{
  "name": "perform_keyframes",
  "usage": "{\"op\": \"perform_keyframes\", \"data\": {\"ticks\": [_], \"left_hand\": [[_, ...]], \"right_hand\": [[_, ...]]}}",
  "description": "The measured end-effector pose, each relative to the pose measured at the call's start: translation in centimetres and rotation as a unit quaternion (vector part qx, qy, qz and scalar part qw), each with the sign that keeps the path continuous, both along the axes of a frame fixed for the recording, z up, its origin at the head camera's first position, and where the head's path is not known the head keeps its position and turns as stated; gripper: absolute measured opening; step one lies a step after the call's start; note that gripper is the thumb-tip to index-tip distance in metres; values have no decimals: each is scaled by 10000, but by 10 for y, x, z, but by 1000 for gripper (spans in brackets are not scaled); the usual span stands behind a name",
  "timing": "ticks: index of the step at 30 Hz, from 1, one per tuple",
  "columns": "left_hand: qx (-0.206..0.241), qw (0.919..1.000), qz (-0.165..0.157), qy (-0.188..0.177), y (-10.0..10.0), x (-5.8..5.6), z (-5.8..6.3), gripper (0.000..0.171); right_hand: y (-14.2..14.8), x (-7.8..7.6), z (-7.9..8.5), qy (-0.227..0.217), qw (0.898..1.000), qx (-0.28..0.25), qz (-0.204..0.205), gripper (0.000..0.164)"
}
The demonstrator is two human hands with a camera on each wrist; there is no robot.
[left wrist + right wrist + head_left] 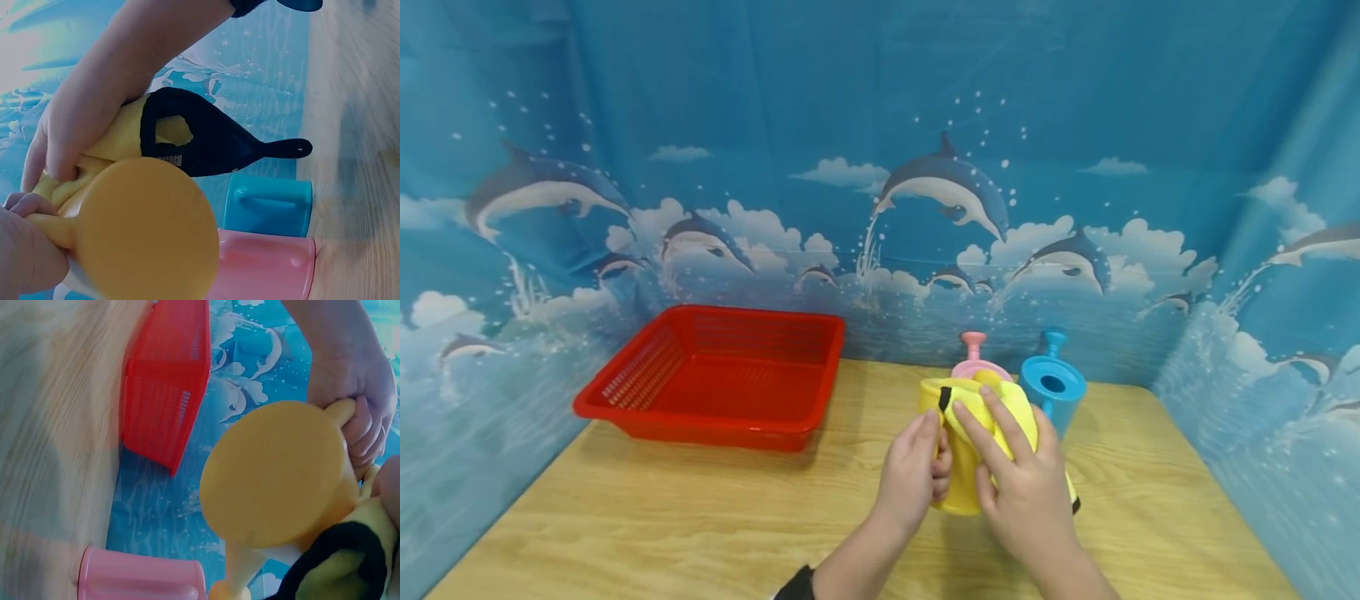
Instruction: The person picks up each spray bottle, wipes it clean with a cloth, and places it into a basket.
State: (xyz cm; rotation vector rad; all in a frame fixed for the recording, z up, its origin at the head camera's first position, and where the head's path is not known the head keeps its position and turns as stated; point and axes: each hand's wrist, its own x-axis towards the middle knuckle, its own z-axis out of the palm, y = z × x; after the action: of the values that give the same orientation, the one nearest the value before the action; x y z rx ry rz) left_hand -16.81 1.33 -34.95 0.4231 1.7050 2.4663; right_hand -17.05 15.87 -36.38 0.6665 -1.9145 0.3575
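A yellow watering can [958, 492] is held up off the table, its round base [275, 475] facing the right wrist camera. My left hand [910, 475] grips its handle, fingers curled round it. With my right hand [1026, 496] I hold a yellow cloth [1018, 408] against the can's rim and side, fingers spread over it. The cloth has black trim; a black end with a loop [287, 149] hangs free in the left wrist view. Part of the cloth is hidden under the right hand.
Behind the hands, a pink watering can [973, 342] and a blue watering can [1067, 408] stand on the wooden table [715, 517]. To the left sits a red plastic basket [722, 429]. A dolphin-print curtain [820, 100] surrounds the table at the back and sides.
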Motion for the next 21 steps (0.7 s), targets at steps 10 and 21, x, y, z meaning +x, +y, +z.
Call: {"op": "perform_keyframes", "data": {"ticks": [10,21], "left_hand": [[199,9998,3,-61,-1,0,3,36],[397,9991,-19,-164,-3,-3,2,37]], "right_hand": [[-3,-4,0,513,9979,-231,334,35],[-5,-9,-6,682,9926,-645,768,34]]}}
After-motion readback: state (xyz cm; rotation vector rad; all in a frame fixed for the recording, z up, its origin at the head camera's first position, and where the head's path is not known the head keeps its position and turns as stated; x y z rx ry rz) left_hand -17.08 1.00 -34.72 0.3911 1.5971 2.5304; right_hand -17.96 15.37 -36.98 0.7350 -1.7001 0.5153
